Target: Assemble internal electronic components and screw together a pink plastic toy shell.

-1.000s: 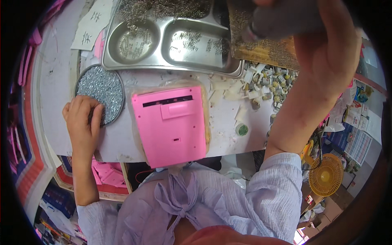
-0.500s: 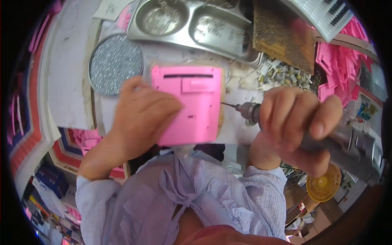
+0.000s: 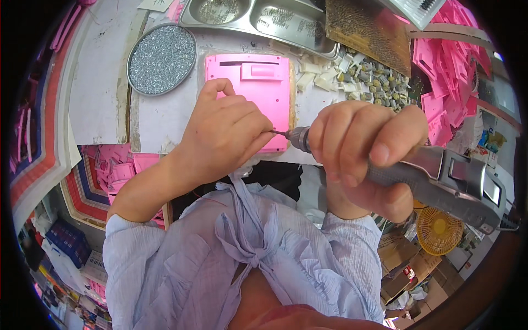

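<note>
A bright pink plastic panel [image 3: 279, 91] with a slot and a raised block lies on a worn backing on the white table. My left hand [image 3: 223, 132] rests over its lower left part, thumb and forefinger pinched at the tip of the bit. What that pinch holds is too small and hidden to make out. My right hand [image 3: 366, 154] is wrapped round a grey electric screwdriver [image 3: 440, 179], held almost level. Its thin bit points left and meets my left fingertips above the panel's lower right area.
A round dish of small silvery screws [image 3: 162, 60] stands left of the panel. Behind are a metal compartment tray [image 3: 242, 23] and a brown board of pins [image 3: 368, 36]. Small white and grey parts [image 3: 379, 80] lie to the right, beside piled pink panels [image 3: 445, 71]. A yellow fan [image 3: 439, 231] stands low at right.
The screwdriver has moved left, its bit now reaching my left fingertips over the panel. My left hand has shifted right and closed into a pinch. In view, panel and table sit higher.
</note>
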Action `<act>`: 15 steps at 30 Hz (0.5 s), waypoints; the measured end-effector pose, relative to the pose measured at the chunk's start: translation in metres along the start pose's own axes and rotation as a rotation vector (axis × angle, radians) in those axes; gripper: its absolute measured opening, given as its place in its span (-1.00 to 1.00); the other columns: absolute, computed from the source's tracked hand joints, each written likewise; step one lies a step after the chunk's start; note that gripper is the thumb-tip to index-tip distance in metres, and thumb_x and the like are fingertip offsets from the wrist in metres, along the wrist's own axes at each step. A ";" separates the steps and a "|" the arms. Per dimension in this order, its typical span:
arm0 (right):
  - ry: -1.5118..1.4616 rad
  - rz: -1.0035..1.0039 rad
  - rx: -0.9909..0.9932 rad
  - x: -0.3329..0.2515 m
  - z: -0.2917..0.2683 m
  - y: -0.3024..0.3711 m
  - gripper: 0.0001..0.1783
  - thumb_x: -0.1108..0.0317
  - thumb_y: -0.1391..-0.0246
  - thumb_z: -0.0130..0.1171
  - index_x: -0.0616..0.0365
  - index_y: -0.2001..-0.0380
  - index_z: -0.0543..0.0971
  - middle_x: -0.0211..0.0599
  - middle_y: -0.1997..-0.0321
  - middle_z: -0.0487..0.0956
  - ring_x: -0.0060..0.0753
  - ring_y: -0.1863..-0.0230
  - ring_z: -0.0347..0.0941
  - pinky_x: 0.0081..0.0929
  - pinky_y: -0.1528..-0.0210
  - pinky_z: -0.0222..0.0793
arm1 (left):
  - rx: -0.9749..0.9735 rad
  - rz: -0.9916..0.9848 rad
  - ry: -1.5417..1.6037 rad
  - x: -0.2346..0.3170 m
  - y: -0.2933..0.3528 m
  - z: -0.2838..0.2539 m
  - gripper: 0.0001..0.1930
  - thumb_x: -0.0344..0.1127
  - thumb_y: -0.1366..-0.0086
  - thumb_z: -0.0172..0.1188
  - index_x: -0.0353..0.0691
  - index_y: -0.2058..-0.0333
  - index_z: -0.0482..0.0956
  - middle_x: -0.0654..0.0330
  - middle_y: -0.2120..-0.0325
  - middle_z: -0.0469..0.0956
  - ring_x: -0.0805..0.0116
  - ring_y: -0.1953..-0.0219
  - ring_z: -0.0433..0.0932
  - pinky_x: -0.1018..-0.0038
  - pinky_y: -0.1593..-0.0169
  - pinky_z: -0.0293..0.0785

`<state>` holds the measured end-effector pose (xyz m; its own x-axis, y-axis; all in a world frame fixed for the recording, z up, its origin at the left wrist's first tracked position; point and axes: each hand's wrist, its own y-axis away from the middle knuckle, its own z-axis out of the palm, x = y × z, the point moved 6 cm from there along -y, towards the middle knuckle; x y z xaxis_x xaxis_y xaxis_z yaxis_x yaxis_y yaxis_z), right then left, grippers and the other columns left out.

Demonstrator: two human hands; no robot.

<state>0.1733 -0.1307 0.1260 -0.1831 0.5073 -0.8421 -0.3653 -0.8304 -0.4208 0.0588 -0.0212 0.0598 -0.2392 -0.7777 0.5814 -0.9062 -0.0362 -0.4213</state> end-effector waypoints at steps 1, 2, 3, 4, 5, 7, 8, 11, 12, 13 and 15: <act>0.007 0.017 0.009 -0.002 0.001 0.003 -0.60 0.00 -0.22 0.29 0.00 0.10 0.43 -0.49 0.53 0.49 -0.50 0.59 0.38 -0.44 0.49 0.34 | -0.016 0.019 -0.015 0.003 0.000 0.001 -0.85 -0.36 -0.16 0.41 -0.12 0.35 0.60 0.27 0.41 0.64 0.31 0.35 0.60 0.23 0.02 0.37; 0.012 0.031 0.016 -0.005 0.001 0.006 -0.60 0.00 -0.22 0.29 0.00 0.10 0.43 -0.48 0.54 0.49 -0.49 0.58 0.38 -0.44 0.49 0.34 | -0.023 0.040 0.046 0.004 0.001 0.002 -0.85 -0.36 -0.16 0.41 -0.13 0.35 0.59 0.26 0.39 0.65 0.28 0.33 0.61 0.22 0.02 0.40; 0.029 0.041 0.042 -0.007 0.001 0.011 -0.59 0.00 -0.21 0.30 0.01 0.11 0.44 -0.48 0.55 0.48 -0.49 0.58 0.38 -0.43 0.49 0.33 | -0.030 0.061 0.106 0.004 0.002 0.004 -0.85 -0.36 -0.15 0.41 -0.15 0.35 0.59 0.24 0.38 0.66 0.25 0.32 0.62 0.22 0.02 0.43; 0.036 0.054 0.062 -0.006 -0.002 0.017 -0.59 0.00 -0.21 0.31 0.02 0.12 0.44 -0.47 0.55 0.48 -0.48 0.58 0.38 -0.42 0.49 0.33 | -0.035 0.071 0.165 0.003 0.006 0.007 -0.85 -0.37 -0.15 0.40 -0.16 0.36 0.59 0.23 0.36 0.67 0.23 0.31 0.63 0.22 0.03 0.45; 0.056 0.062 0.099 -0.003 -0.005 0.026 -0.59 0.00 -0.20 0.32 0.02 0.13 0.44 -0.47 0.56 0.47 -0.47 0.58 0.37 -0.41 0.48 0.33 | -0.010 0.029 0.104 -0.004 0.010 0.006 -0.85 -0.37 -0.16 0.40 -0.17 0.36 0.58 0.20 0.32 0.67 0.20 0.27 0.63 0.21 0.01 0.47; 0.045 0.088 0.156 0.003 -0.007 0.046 -0.60 0.09 -0.19 0.35 0.09 0.14 0.45 -0.41 0.55 0.47 -0.45 0.53 0.38 -0.40 0.44 0.34 | 0.042 -0.048 -0.013 -0.022 0.016 -0.001 -0.84 -0.37 -0.16 0.39 -0.20 0.36 0.55 0.15 0.25 0.69 0.14 0.19 0.65 0.19 -0.01 0.51; 0.014 0.106 0.175 0.006 -0.006 0.056 -0.62 0.19 -0.18 0.37 0.15 0.12 0.45 -0.36 0.53 0.46 -0.43 0.49 0.38 -0.40 0.41 0.35 | 0.016 -0.002 -0.001 -0.023 0.016 0.003 -0.83 -0.37 -0.17 0.38 -0.21 0.36 0.54 0.13 0.20 0.68 0.13 0.13 0.64 0.18 -0.04 0.51; 0.037 0.086 0.164 0.016 -0.007 0.069 -0.65 0.31 -0.15 0.40 0.22 0.15 0.46 -0.31 0.51 0.48 -0.40 0.46 0.40 -0.40 0.38 0.37 | -0.045 0.076 0.006 -0.024 0.020 0.013 -0.82 -0.37 -0.19 0.36 -0.23 0.35 0.51 0.09 0.09 0.67 0.11 -0.01 0.62 0.16 -0.12 0.50; 0.061 0.077 0.157 0.019 -0.007 0.070 -0.67 0.32 -0.13 0.40 0.22 0.18 0.47 -0.31 0.52 0.48 -0.39 0.48 0.41 -0.40 0.38 0.38 | -0.054 0.068 -0.003 -0.025 0.023 0.015 -0.82 -0.37 -0.20 0.36 -0.23 0.35 0.50 0.09 0.07 0.67 0.10 -0.05 0.61 0.15 -0.14 0.50; 0.087 0.062 0.148 0.022 -0.007 0.070 -0.68 0.33 -0.12 0.40 0.22 0.20 0.48 -0.31 0.52 0.49 -0.38 0.49 0.42 -0.39 0.39 0.39 | -0.064 0.063 -0.014 -0.026 0.024 0.016 -0.82 -0.38 -0.20 0.35 -0.24 0.35 0.49 0.09 0.04 0.67 0.10 -0.09 0.60 0.15 -0.17 0.49; 0.156 0.056 0.127 0.027 -0.004 0.069 -0.70 0.31 -0.11 0.39 0.20 0.26 0.47 -0.32 0.54 0.50 -0.36 0.53 0.44 -0.38 0.42 0.41 | -0.060 0.048 -0.012 -0.026 0.027 0.018 -0.83 -0.38 -0.21 0.34 -0.24 0.35 0.49 0.11 0.04 0.67 0.11 -0.10 0.60 0.14 -0.18 0.48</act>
<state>0.1472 -0.1750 0.0727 -0.0667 0.4108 -0.9093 -0.4721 -0.8158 -0.3339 0.0469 -0.0137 0.0207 -0.2788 -0.7853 0.5528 -0.9133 0.0389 -0.4054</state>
